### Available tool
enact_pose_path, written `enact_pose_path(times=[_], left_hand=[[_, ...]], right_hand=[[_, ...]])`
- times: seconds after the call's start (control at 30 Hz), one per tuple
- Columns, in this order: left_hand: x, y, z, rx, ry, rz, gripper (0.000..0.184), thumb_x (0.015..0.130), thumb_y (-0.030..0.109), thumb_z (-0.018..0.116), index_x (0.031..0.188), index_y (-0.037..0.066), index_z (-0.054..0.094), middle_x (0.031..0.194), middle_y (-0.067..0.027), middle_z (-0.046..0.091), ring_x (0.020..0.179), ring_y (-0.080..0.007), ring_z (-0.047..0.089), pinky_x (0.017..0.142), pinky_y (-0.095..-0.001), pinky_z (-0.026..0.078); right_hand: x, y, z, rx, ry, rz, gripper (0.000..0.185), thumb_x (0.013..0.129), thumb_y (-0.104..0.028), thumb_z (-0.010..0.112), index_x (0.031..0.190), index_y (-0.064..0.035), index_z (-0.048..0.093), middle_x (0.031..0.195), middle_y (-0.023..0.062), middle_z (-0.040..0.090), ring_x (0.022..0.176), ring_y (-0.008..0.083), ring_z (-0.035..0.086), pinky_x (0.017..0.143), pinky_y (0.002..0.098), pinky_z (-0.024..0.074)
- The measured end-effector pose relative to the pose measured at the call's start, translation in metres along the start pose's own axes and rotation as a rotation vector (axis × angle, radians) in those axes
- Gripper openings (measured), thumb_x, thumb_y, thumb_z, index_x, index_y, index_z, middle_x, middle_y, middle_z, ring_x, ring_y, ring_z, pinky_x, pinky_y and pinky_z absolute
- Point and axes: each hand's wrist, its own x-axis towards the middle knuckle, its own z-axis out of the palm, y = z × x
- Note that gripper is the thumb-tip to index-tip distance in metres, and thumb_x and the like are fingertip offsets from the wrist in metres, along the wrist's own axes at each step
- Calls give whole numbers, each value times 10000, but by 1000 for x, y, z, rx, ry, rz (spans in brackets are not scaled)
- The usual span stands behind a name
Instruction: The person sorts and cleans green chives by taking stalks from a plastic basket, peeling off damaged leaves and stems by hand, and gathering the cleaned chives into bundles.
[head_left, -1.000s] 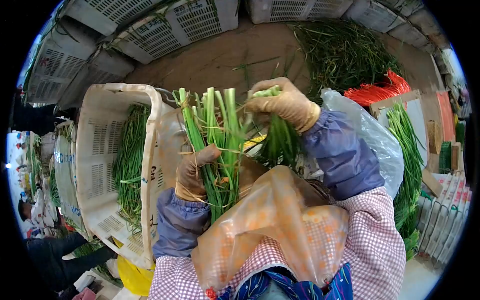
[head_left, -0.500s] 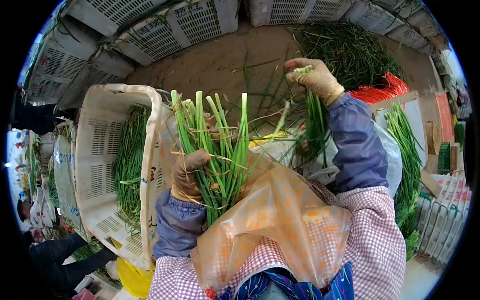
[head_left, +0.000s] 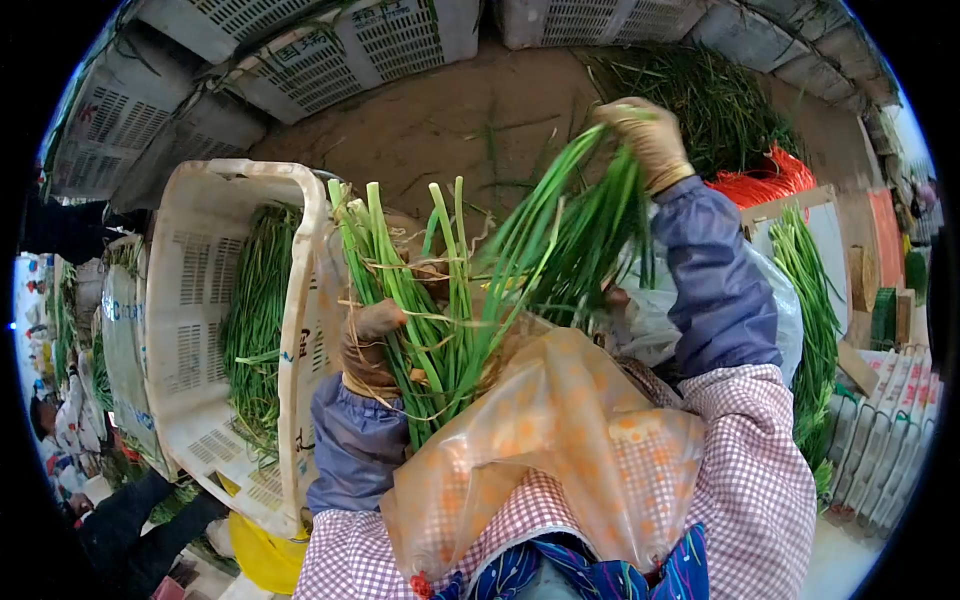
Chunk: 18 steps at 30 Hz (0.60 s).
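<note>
My left hand (head_left: 372,345), in a stained glove, is closed around a bunch of green onions (head_left: 432,335). Their pale cut ends point up and dry, papery strands cling to them. Up to the right, my gloved right hand (head_left: 645,145) grips a handful of green onion leaves (head_left: 600,225) that hang down and fan towards the left bunch. Its fingers are a little blurred, and some long leaves run down to the bunch on the left. A translucent orange-patterned apron (head_left: 540,420) lies under both.
A white crate (head_left: 305,340) with green onions (head_left: 255,320) inside stands at left. Stacked crates (head_left: 390,50) line the back. Loose greens (head_left: 710,100) and red ties (head_left: 770,180) lie at upper right, and more green onions (head_left: 805,290) at right. Another person's dark-clad legs (head_left: 150,525) show lower left.
My right hand has risen slightly; the pale ends that showed in it are no longer visible, and its leaves have spread left across the bunch. Fewer stalks stand up in my left hand's bunch.
</note>
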Motion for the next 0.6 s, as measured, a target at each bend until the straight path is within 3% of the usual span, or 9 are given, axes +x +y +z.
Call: enact_pose_path(times=[0.07, 0.17, 0.23, 0.3, 0.37, 0.53, 0.6], left_hand=[[6, 2, -14, -13, -32, 6, 692, 654, 201, 677, 1226, -85, 412, 1156, -283, 515, 933, -343, 608, 769, -440, 548], [14, 4, -34, -84, -293, -142, 663, 658, 188, 677, 1209, -86, 430, 1130, -290, 527, 925, -372, 606, 787, -462, 537], [11, 4, -16, -164, -157, -142, 621, 647, 139, 699, 1183, -61, 457, 1082, -221, 567, 905, -320, 611, 769, -426, 542], [13, -4, -26, -122, -126, -88, 615, 652, 168, 694, 1172, -72, 469, 1083, -254, 560, 911, -341, 611, 769, -449, 537], [14, -8, -24, -79, -89, -35, 613, 656, 198, 688, 1160, -83, 481, 1084, -286, 553, 917, -361, 611, 769, -472, 533], [6, -4, 23, -187, -104, 11, 614, 656, 140, 657, 1196, -58, 442, 1097, -239, 556, 947, -347, 595, 802, -461, 527], [19, -4, -44, -157, -147, -137, 617, 694, 162, 671, 1220, -52, 429, 1106, -232, 557, 952, -331, 597, 790, -448, 531]], right_hand=[[34, 15, -46, -167, 205, -200, 154, 758, -169, 693, 830, -48, 633, 699, 13, 572, 589, 105, 536, 496, 249, 459], [21, -17, -53, -247, 110, -374, 164, 776, -183, 686, 826, -39, 626, 699, 13, 583, 597, 96, 543, 557, 240, 477], [-3, -32, -33, -183, 30, -397, 162, 787, -174, 675, 844, -40, 605, 692, 16, 587, 596, 99, 556, 582, 240, 484], [-27, -43, -4, -46, -348, -221, 168, 787, -157, 673, 877, -46, 587, 685, 7, 586, 598, 90, 562, 563, 230, 480], [-53, -51, 29, 2, -528, -106, 196, 770, -145, 689, 899, -52, 574, 668, -2, 580, 593, 79, 567, 531, 217, 469], [-80, -57, 82, 226, -789, 147, 347, 737, -141, 724, 1050, -36, 615, 668, -26, 571, 543, 42, 501, 498, 196, 433], [-77, -50, 90, 158, -747, 114, 233, 748, -139, 718, 936, -36, 625, 691, -7, 591, 551, 59, 514, 506, 210, 440]])
